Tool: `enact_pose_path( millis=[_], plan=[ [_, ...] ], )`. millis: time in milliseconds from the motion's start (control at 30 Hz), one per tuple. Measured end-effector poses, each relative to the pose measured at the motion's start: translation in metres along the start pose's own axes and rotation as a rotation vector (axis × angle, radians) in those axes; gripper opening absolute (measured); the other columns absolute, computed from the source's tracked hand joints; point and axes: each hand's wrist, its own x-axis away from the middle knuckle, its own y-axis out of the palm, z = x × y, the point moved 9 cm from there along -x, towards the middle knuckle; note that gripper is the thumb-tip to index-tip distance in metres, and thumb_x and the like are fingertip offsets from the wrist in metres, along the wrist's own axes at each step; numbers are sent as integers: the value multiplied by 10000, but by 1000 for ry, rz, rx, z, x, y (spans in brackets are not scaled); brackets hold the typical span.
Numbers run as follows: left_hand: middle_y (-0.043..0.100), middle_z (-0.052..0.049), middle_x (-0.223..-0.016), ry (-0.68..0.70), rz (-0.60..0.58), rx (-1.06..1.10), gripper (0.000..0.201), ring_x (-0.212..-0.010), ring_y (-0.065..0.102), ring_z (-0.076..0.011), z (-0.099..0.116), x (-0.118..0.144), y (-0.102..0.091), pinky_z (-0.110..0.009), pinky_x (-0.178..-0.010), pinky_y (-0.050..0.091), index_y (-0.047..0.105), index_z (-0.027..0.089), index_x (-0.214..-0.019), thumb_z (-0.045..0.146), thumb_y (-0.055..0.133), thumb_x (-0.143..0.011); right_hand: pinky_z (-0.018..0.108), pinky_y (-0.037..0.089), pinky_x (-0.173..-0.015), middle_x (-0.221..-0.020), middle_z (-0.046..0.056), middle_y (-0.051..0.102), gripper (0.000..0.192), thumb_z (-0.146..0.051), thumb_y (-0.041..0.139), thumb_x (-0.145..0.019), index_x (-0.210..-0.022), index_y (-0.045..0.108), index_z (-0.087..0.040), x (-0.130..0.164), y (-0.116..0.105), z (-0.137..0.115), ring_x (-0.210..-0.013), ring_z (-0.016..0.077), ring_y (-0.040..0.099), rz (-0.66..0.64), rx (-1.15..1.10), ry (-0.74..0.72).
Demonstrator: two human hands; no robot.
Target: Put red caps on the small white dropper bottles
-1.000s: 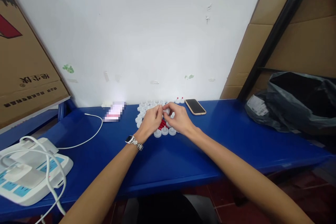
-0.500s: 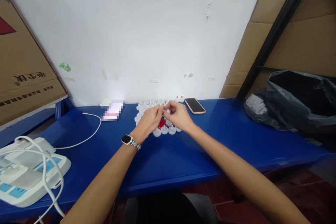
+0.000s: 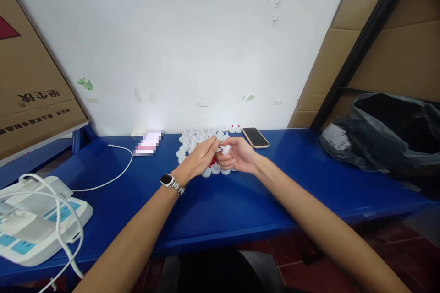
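While the right hand [image 3: 241, 154] pinches a tilted white cap [image 3: 226, 149] left of the phone [image 3: 255, 138], the left hand [image 3: 201, 155] adjoins, its hold indeterminable

I have one white cap [image 3: 227, 149] tipped on its side in the fingers of my right hand [image 3: 242, 153]. Loose white caps [image 3: 186, 139] cluster around partly hidden red pieces [image 3: 213, 161]; two red-tipped caps [image 3: 232, 129] stand upright, far right.
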Motion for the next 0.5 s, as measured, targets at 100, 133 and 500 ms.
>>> enact_pose_path(
  millis=[100, 133, 500],
  plan=[
    [454, 25, -719, 3, 17, -7, 332, -669, 444, -155, 3, 2, -3, -304, -664, 334, 369, 222, -806, 431, 259, -1039, 217, 175, -366, -444, -54, 280, 279, -371, 362, -839, -603, 324, -227, -1, -2, 2, -389, 72, 153, 70, -1, -10],
    [463, 24, -726, 3, 17, -14, 324, -670, 448, -155, 4, 2, -3, -302, -664, 333, 382, 222, -821, 434, 267, -1037, 219, 161, -363, -434, -61, 248, 280, -376, 361, -830, -595, 298, -237, -1, -3, 1, -390, 72, 136, 90, -5, -15],
    [477, 8, -771, 10, 91, -140, 269, -671, 463, -168, 5, 3, -13, -308, -657, 344, 405, 223, -922, 409, 252, -1042, 178, 108, -391, -480, -105, 287, 362, -523, 532, -900, -759, 412, -212, 0, -13, -13, -388, 44, 165, 318, 73, -262]
  ],
)
